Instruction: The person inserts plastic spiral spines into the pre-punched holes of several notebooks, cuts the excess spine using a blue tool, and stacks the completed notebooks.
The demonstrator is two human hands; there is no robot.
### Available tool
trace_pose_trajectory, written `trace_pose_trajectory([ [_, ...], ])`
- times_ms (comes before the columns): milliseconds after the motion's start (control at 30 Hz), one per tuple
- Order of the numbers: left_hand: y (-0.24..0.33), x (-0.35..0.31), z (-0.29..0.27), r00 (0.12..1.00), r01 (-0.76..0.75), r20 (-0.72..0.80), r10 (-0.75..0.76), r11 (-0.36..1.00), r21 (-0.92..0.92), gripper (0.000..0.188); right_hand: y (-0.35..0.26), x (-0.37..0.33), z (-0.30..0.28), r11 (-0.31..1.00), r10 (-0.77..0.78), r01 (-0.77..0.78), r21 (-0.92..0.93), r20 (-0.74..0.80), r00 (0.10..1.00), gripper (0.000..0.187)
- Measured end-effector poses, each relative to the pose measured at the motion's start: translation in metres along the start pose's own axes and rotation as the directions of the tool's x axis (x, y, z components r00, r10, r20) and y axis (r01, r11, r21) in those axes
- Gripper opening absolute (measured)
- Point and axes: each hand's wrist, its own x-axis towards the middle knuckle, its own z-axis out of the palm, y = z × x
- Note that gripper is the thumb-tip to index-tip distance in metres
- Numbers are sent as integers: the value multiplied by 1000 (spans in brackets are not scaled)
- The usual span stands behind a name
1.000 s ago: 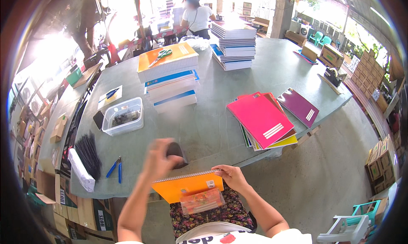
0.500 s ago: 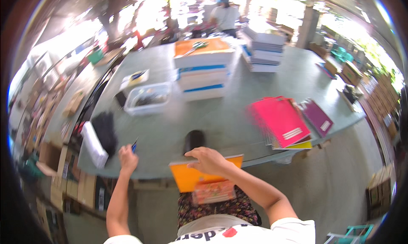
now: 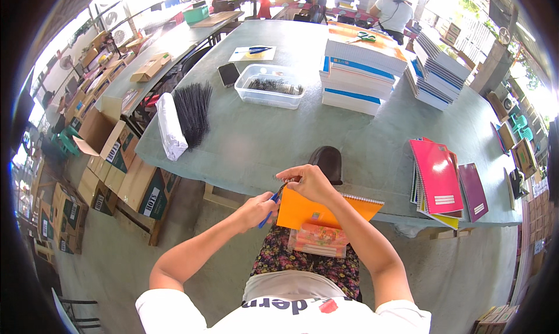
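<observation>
Up from the tabletop come the blue pliers (image 3: 264, 221), now wrapped in my left hand (image 3: 256, 210) right at the left end of the orange notebook (image 3: 300, 209), which leans over my lap at the table's near edge! My right hand (image 3: 312, 184) arches over its upper left corner, fingers curled in narrow, though I can't tell whether they pinch anything. Just beyond sits a dark rounded object (image 3: 328, 162) on the table (image 3: 250, 153), with a red notebook (image 3: 434, 174) off to the right.
</observation>
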Motion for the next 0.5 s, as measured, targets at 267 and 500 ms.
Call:
trace_pose_trajectory([
  [267,12,1,-1,1000,15,-3,-15,999,42,31,5,-1,4,997,-83,83,2,37,996,26],
  [500,-9,14,-3,907,-182,-176,382,733,655,22,11,-3,9,961,-245,230,-155,-88,965,18],
])
